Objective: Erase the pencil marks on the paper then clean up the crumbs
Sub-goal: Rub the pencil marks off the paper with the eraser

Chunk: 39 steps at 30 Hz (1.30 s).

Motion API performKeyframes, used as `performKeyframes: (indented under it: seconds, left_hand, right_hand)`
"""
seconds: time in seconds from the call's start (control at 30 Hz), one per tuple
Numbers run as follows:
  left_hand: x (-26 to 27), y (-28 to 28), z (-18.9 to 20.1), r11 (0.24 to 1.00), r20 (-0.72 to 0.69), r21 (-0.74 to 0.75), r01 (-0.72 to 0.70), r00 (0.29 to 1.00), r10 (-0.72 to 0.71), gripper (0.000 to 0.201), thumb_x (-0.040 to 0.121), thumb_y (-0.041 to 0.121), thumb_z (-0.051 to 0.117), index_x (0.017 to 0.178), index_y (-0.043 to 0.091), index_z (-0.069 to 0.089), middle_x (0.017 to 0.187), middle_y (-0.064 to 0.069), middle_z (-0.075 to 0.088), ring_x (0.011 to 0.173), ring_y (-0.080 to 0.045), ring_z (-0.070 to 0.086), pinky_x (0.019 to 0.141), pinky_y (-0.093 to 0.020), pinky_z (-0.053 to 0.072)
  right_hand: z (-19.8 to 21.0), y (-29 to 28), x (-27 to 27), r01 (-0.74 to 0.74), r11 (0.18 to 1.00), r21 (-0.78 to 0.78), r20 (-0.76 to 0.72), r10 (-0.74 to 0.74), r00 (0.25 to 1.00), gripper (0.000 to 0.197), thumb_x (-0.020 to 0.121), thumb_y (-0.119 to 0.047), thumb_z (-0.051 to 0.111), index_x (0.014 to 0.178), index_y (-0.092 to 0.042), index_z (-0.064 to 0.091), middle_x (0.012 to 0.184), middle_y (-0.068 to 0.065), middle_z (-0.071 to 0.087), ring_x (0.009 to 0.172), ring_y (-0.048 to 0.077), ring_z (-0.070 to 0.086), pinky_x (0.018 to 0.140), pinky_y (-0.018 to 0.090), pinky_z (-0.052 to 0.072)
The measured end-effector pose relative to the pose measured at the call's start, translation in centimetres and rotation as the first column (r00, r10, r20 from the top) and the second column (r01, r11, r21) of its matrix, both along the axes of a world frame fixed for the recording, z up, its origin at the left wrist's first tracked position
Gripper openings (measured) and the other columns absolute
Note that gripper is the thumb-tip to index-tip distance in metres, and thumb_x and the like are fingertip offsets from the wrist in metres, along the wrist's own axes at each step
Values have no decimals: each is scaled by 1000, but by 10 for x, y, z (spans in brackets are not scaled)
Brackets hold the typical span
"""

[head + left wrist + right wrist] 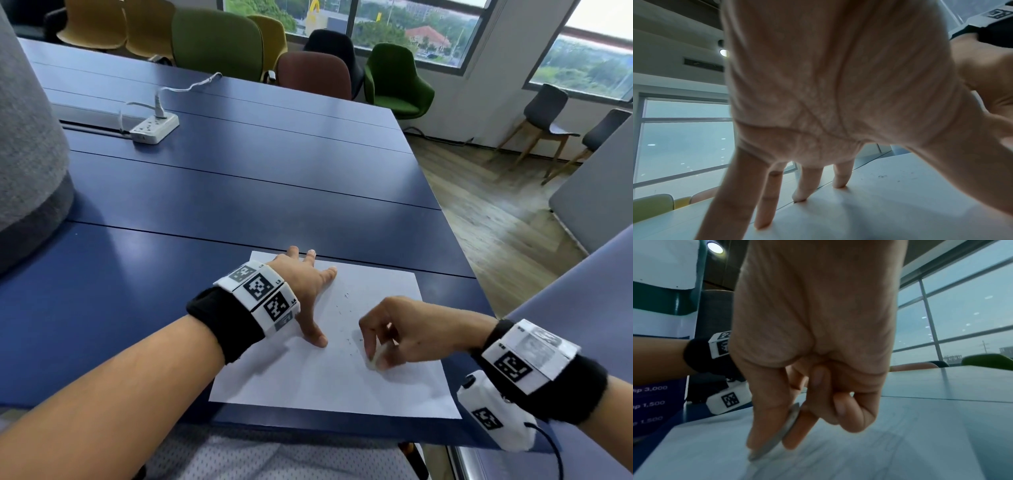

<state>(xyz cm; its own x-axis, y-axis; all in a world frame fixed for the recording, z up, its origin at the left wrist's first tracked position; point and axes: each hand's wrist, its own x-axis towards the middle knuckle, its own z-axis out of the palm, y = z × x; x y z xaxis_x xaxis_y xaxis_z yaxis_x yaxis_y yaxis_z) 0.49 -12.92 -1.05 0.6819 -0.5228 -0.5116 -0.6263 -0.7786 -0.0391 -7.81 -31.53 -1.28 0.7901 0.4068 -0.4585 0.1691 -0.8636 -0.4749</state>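
Note:
A white sheet of paper lies on the blue table near its front edge. My left hand presses on the paper's left part with straight, spread fingers. My right hand pinches a small whitish eraser between thumb and fingertips, its tip down on the paper. In the right wrist view the eraser touches the paper, where faint pencil lines show. Dark eraser crumbs lie scattered between the two hands, and crumbs show in the left wrist view.
A white power strip with a plugged cable sits at the far left of the table. A grey cloth-covered shape stands at the left edge. Chairs line the far side. The table's right edge drops to wooden floor.

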Motion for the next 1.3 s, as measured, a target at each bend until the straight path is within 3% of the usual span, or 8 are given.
performKeyframes:
  seconds: [0.13, 0.3, 0.5, 0.67, 0.8, 1.03, 1.17, 1.3]
  left_hand:
    - [0, -1, 0, 1000, 0, 2, 3, 1000, -3, 128, 61, 72, 76, 156, 32, -1, 163, -11, -5, 147, -39, -1, 113, -53, 23]
    - [-1, 0, 0, 1000, -1, 8, -5, 1000, 5, 129, 61, 72, 76, 156, 33, -2, 164, -10, -5, 148, -39, -2, 113, -52, 25]
    - [-1, 0, 1, 1000, -8, 6, -8, 1000, 8, 128, 61, 71, 76, 156, 33, -2, 164, -10, -5, 148, -39, -2, 113, -52, 23]
    - [2, -1, -2, 1000, -8, 9, -3, 1000, 3, 129, 60, 73, 75, 156, 33, -2, 164, -10, -6, 147, -39, -2, 113, -53, 24]
    - [1, -1, -1, 1000, 0, 19, 2, 1000, -2, 129, 61, 73, 75, 156, 33, -2, 163, -10, -6, 147, -40, -2, 113, -52, 24]
    - [1, -1, -3, 1000, 10, 25, 8, 1000, -8, 129, 60, 74, 74, 155, 34, -3, 163, -10, -4, 146, -39, 2, 111, -53, 28]
    - [1, -1, -2, 1000, 10, 19, 5, 1000, -6, 129, 60, 73, 75, 156, 33, -1, 163, -10, -5, 147, -39, 2, 111, -53, 27]
    - [3, -1, -4, 1000, 4, 11, -1, 1000, 0, 129, 59, 74, 75, 155, 34, -1, 163, -9, -6, 147, -39, 1, 111, -53, 28]
  right_hand:
    - [-8, -6, -1, 124, 988, 94, 122, -135, 983, 6, 79, -15, 68, 79, -21, 69, 71, 9, 66, 56, 9, 47, 58, 25, 45]
    - [-8, -9, -9, 47, 995, 91, 0, -47, 999, 7, 75, -16, 70, 80, -21, 70, 81, 8, 71, 71, 26, 60, 69, 39, 54]
    - [-11, -12, -10, 95, 986, 137, 41, -101, 994, 2, 78, -21, 70, 79, -20, 70, 76, 10, 68, 58, 8, 48, 57, 26, 44]
    - [-10, -19, 6, 219, 963, 158, 133, -240, 962, 13, 76, -35, 81, 77, -24, 74, 65, 2, 58, 58, 8, 46, 57, 25, 41]
    - [-9, -22, 5, 204, 965, 165, 62, -217, 974, 15, 76, -38, 81, 77, -25, 75, 67, 13, 58, 58, 11, 45, 57, 29, 38]
    - [-8, -23, 24, 301, 929, 215, 114, -330, 937, 17, 74, -34, 84, 75, -19, 76, 55, -4, 55, 52, 9, 43, 54, 26, 35]
    - [0, -21, 23, 251, 959, 129, 25, -256, 966, 16, 74, -34, 84, 78, -20, 77, 55, -8, 61, 50, 3, 48, 53, 18, 38]
    - [-5, -23, 51, 370, 919, 134, 269, -393, 879, 15, 73, -27, 85, 75, -15, 77, 54, -9, 56, 44, 0, 47, 46, 8, 33]
